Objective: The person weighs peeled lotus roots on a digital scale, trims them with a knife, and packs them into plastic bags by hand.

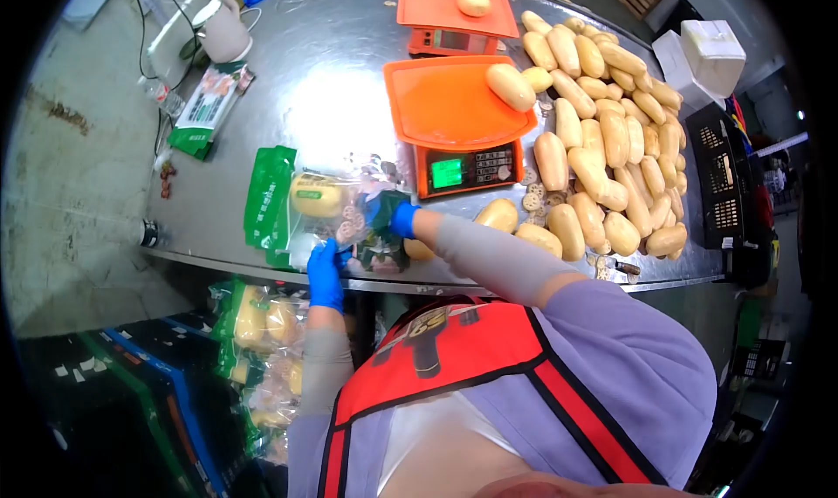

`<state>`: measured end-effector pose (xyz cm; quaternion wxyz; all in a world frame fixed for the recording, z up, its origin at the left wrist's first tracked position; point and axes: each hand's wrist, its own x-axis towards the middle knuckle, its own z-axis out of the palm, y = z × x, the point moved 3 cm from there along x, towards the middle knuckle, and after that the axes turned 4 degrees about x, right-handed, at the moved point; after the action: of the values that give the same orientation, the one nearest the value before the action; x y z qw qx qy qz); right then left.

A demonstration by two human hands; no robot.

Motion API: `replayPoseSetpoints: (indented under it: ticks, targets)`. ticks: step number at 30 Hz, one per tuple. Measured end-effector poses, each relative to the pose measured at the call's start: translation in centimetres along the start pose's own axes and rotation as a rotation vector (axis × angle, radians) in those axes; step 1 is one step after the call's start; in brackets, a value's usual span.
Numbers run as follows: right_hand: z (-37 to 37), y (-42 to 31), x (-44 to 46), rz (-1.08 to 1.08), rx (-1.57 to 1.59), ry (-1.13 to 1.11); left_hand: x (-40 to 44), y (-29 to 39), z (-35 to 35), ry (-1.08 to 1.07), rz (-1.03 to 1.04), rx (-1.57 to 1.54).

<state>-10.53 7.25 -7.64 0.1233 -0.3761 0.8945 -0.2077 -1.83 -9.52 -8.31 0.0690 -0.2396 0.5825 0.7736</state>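
A clear plastic bag printed with lotus root slices and green lies at the table's front edge, with a peeled lotus root inside its left end. My left hand, in a blue glove, is closed on the bag's near edge. My right hand, also gloved in blue, grips the bag's dark green right end; its fingers are partly hidden by the film. A green bag end spreads flat to the left. Just right of my right hand, a lotus root sits near the edge.
Two orange scales, a near one and a far one, each carry lotus root. A large pile of lotus roots covers the right side, with a knife in front. Filled bags stand below the edge; a kettle stands back left.
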Motion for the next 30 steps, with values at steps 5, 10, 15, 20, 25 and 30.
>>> replayPoseSetpoints:
  ticks: [5,10,15,20,25,30]
  targets:
    - [-9.4,2.7,-9.9,0.192,0.952,0.525,0.2,-0.3,-0.9,0.068,-0.006,0.026]
    - [-19.3,12.9,-17.3,0.281,0.056,1.286,-0.3,0.3,0.5,0.174,-0.024,-0.026]
    - [-19.3,18.4,-16.2,0.488,0.006,0.934,-0.7,0.4,0.6,0.198,-0.049,-0.053]
    - [-17.7,14.4,-16.9,0.347,0.738,1.0,-2.6,1.8,0.9,0.403,0.233,0.136]
    - [-13.1,3.5,-17.3,0.345,1.281,0.634,-8.6,5.6,8.7,0.15,0.456,0.241]
    - [-7.7,-3.5,-17.7,0.279,1.351,0.406,-9.3,5.3,16.2,-0.193,0.42,0.208]
